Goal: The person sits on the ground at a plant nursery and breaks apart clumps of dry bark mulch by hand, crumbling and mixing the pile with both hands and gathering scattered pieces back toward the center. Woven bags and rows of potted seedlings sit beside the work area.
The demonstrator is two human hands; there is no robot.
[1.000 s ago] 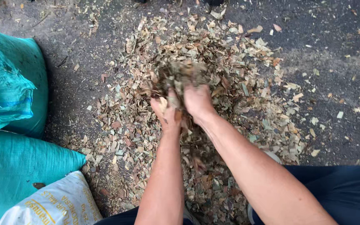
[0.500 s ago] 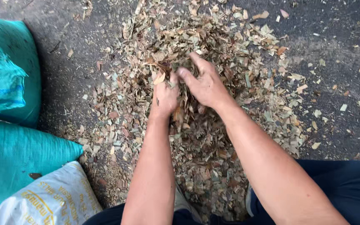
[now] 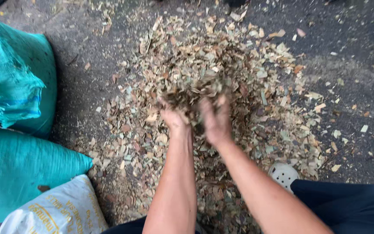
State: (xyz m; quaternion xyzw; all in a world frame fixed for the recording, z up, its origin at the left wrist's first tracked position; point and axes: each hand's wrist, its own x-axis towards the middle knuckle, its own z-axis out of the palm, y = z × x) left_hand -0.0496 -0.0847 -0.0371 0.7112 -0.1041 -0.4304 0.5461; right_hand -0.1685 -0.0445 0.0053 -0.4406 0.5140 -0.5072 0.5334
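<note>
My left hand (image 3: 174, 118) and my right hand (image 3: 215, 119) are up together over the middle of the heap, cupped side by side with the palms turned inward, and between them they carry a loose clump of dry, crumbled brown and pale green leaf pieces (image 3: 195, 89). Neither hand is clenched: the fingers curl around the clump and press it from both sides, so I would call each of them closed on the leaves, though the fingertips themselves are buried and blurred. Half a second ago my right hand lay flatter and further out over the pile, with the fingers spread; now it has swung in beside the left and both have come up a little, so the scooping has turned into lifting. The clump sits above the wide heap of the same dry leaf litter (image 3: 256, 112) spread on the dark rough ground (image 3: 351, 65), and bits are hanging off its edges. On my left lie two stuffed teal woven sacks (image 3: 18, 91), one above the other, and below them a white woven sack with yellow print (image 3: 61, 212). By my right knee, in dark blue trousers (image 3: 351, 203), a pale perforated shoe (image 3: 284, 174) shows at the edge of the leaves.
</note>
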